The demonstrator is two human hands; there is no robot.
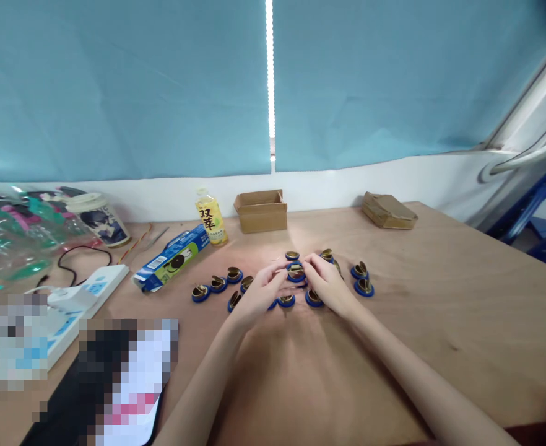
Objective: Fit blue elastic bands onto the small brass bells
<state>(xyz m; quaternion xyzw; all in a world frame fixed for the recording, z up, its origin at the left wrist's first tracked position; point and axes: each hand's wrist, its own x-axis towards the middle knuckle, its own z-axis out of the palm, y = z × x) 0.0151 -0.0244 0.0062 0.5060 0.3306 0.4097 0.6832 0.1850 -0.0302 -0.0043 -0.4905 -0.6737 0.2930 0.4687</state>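
Note:
My left hand (261,290) and my right hand (329,284) meet over the middle of the table. Between their fingertips they grip one round blue-rimmed piece (296,271) with a gold-coloured metal face, my left fingers at its left side and my right fingers at its right. Several like pieces lie around my hands, many with a gold flap tilted up: a row to the left (218,284), one just behind (292,254), one under my right hand (314,298), and a pair to the right (364,286). My hands partly cover some of them.
A wooden table (444,310) carries an open cardboard box (261,214), a flattish carton (388,210), a yellow drink bottle (212,218) and a blue-green box (173,257). To the left are a paper cup (99,218), clear plastic bottles, a power strip (90,303) and a blurred-out phone-like object.

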